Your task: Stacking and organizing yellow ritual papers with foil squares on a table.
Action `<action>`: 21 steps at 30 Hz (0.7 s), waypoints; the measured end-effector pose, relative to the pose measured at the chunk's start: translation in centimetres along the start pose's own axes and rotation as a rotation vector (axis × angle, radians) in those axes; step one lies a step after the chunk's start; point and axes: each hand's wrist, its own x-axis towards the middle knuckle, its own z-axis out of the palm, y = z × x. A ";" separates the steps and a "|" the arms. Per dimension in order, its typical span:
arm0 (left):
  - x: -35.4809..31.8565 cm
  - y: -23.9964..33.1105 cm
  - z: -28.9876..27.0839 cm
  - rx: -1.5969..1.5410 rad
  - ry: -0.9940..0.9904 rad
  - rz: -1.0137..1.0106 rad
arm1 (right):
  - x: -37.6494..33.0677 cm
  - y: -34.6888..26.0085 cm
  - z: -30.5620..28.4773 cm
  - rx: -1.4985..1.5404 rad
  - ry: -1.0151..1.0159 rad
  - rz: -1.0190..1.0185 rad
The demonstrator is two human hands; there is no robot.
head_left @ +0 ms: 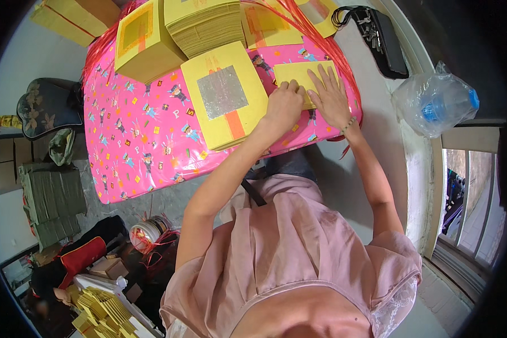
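A folded yellow paper sheet (pixel 290 71) lies near the right edge of a table covered in pink patterned plastic (pixel 124 163). My left hand (pixel 285 107) has its fingers curled in at the sheet's left side, gripping or pressing it; the fingertips are partly hidden. Flat on the sheet's right part lies my right hand (pixel 330 97), fingers outstretched, a beaded bracelet at the wrist. Just left of my left hand rests a stack of yellow paper (pixel 208 127), its top sheet bearing a silver square and an orange strip.
Tall yellow paper stacks (pixel 203 31) stand at the table's far side, with red plastic strands (pixel 343 53) along its right edge. A black pouch (pixel 386 42) and a clear plastic bag (pixel 434 104) lie to the right. Left are a chair (pixel 45 107) and another person (pixel 81 259).
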 end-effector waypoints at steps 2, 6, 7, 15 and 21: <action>-0.3 -0.4 -0.8 -0.012 -0.008 0.008 | -0.1 -0.1 0.1 -0.022 -0.009 0.002; -2.3 -0.8 -4.6 -0.225 0.032 -0.019 | -0.1 0.2 0.1 -0.005 -0.004 0.000; -3.1 -1.1 -5.4 -0.260 0.169 0.007 | -0.1 0.2 0.1 0.004 0.004 -0.008; -11.9 -3.5 -9.2 -0.341 0.387 -0.210 | 0.7 0.0 -2.4 0.078 -0.032 0.032; -15.5 -3.9 -8.2 -0.296 0.487 -0.269 | 2.5 -3.5 -7.4 0.288 0.197 -0.147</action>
